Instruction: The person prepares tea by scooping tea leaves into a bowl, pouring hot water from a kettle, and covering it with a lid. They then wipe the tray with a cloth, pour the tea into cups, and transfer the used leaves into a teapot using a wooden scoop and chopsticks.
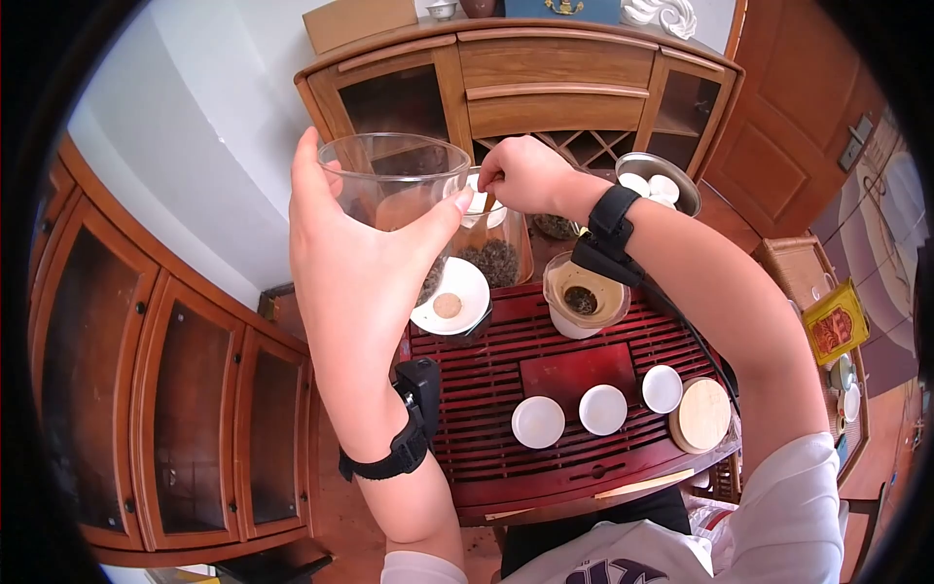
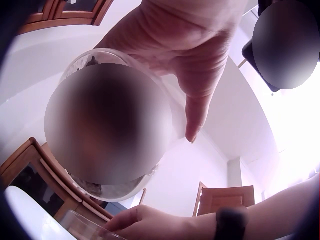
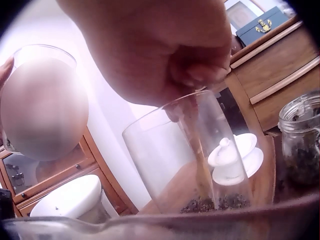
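Observation:
My left hand (image 1: 355, 253) grips a wide clear glass jar (image 1: 389, 154), fingers on one side and thumb on the other, raised in front of me; dark tea leaves show low in its area. My right hand (image 1: 525, 175) pinches a slim wooden stick-like scoop (image 3: 202, 172) above a second glass jar (image 3: 155, 160). The scoop's lower end reaches the dark tea leaves (image 1: 491, 261) in the bottom of that jar. A white bowl (image 1: 472, 282) with a tan disc in it sits just below the left hand. The scoop's tip is hidden among the leaves.
On the red slatted tea tray (image 1: 467, 428) stand a strainer (image 1: 613, 302) with wet leaves over a white cup, small white cups (image 1: 603, 409) and a round wooden lid (image 1: 702, 414). Behind are a metal bowl (image 1: 630, 164), a white lidded cup (image 3: 227, 160) and an open leaf jar (image 3: 300, 155).

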`<control>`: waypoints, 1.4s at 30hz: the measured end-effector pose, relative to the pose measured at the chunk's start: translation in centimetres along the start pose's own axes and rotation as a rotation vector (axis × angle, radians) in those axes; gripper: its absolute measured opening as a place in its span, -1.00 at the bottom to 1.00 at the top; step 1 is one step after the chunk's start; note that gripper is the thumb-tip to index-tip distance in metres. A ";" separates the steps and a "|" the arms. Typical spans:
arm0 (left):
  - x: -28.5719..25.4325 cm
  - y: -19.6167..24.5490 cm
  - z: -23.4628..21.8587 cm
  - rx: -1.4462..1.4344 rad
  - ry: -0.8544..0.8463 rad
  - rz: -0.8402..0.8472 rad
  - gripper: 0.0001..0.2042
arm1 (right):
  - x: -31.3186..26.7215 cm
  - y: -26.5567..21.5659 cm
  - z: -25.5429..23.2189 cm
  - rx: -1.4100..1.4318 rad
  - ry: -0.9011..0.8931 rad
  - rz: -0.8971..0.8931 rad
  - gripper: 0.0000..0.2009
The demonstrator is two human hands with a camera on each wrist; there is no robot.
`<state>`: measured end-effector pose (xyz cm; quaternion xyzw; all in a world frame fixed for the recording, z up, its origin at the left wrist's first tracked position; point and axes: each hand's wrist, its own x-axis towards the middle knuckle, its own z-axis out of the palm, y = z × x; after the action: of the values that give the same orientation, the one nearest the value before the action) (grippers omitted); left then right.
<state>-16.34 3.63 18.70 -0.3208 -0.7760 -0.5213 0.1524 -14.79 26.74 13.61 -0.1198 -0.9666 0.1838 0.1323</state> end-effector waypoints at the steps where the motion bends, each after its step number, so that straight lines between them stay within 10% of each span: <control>1: 0.0 0.0 0.0 -0.001 0.001 0.003 0.05 | -0.1 -0.1 -0.2 -0.016 -0.030 0.007 -0.80; 42: -0.3 0.4 0.3 0.010 -0.003 0.005 0.05 | -2.2 3.7 -3.9 0.783 0.092 0.509 -0.79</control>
<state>-15.85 3.90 18.68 -0.3226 -0.7779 -0.5167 0.1542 -10.90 30.73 15.21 -0.3020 -0.7575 0.5558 0.1612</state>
